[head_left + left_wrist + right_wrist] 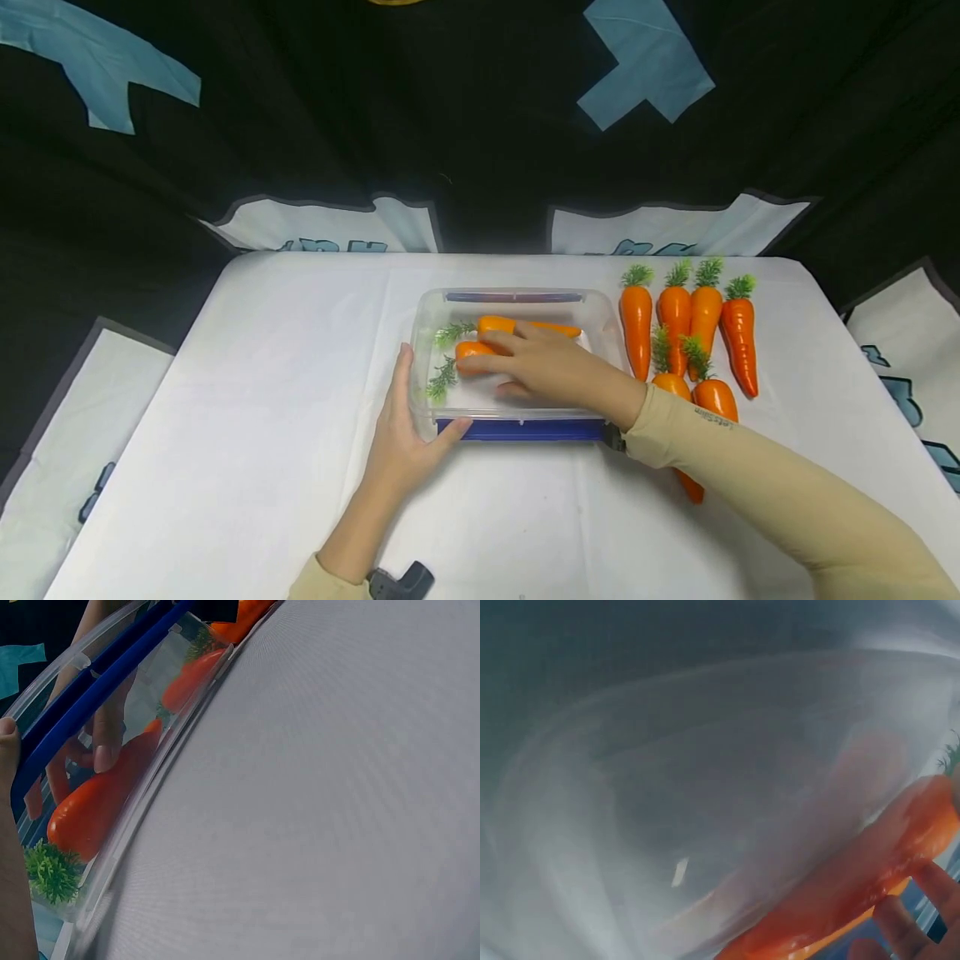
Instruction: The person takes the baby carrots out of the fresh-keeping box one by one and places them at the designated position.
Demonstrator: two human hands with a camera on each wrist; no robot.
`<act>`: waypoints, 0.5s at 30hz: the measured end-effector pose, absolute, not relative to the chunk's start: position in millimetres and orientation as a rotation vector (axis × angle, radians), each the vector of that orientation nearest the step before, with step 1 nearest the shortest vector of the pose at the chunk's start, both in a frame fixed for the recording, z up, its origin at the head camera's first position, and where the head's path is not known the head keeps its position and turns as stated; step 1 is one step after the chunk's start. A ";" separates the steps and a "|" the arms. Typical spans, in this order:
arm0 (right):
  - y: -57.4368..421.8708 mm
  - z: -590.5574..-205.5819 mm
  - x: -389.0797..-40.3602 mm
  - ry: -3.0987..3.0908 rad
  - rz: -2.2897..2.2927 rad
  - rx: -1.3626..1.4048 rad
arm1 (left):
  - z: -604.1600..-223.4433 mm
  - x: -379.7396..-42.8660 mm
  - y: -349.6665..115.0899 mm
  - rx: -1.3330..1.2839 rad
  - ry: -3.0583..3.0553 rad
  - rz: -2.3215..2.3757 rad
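Note:
A clear plastic box [525, 413] with blue latches stands on the table, two toy carrots lying lengthwise inside, their green tops to the left. The far carrot [553, 328] lies partly behind my fingers; the near carrot [472, 355] is mostly covered by my right hand [551, 362]. That hand reaches into the box, fingers spread and thumb apart, fingertips touching the near carrot [97, 806]. My left hand [405, 437] rests against the box's front left corner, fingers straight along the left wall and thumb at the front blue latch [525, 430].
To the right of the box lie several more carrots [636, 329] in a back row, tops away from me. Nearer carrots [716, 400] are partly hidden under my right sleeve [750, 467]. A white cloth [247, 433] covers the table; a dark curtain [480, 125] hangs behind it.

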State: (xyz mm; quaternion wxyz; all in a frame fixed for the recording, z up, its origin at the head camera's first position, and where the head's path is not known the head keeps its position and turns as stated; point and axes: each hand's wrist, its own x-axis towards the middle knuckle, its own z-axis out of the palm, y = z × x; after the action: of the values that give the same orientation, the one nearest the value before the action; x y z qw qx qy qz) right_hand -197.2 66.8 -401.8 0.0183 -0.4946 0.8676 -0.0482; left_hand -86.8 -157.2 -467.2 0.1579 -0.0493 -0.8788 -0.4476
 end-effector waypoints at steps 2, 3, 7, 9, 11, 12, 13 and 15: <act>66.6 -402.4 -197.3 2.703 -0.125 -1.545 | -466.7 -86.9 -157.2 -0.140 -2.512 -1.277; 66.6 -402.7 -197.4 2.703 -0.118 -1.558 | -466.6 -86.9 -157.2 -0.138 -2.512 -1.276; 68.0 -404.3 -197.6 2.704 -0.057 -1.649 | -466.5 -86.4 -157.0 -0.124 -2.517 -1.276; 69.3 -405.3 -197.3 2.698 -0.032 -1.683 | -466.5 -86.2 -156.9 -0.115 -2.524 -1.277; 70.8 -405.9 -196.8 2.685 -0.010 -1.695 | -466.4 -85.9 -156.7 -0.109 -2.529 -1.278; 71.5 -405.9 -196.4 2.670 -0.013 -1.688 | -466.4 -85.8 -156.7 -0.106 -2.531 -1.279; 72.0 -406.1 -196.2 2.654 -0.019 -1.676 | -466.5 -85.8 -156.7 -0.107 -2.530 -1.278; 72.6 -406.3 -196.0 2.619 -0.042 -1.643 | -466.5 -85.5 -156.5 -0.104 -2.531 -1.280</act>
State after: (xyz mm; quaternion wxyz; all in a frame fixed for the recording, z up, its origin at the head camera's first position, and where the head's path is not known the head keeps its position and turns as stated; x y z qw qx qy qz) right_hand -196.0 72.6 -406.3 0.0249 -0.5314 0.8467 -0.0135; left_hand -85.5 -156.5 -466.5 0.1510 -0.0362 -0.8815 -0.4459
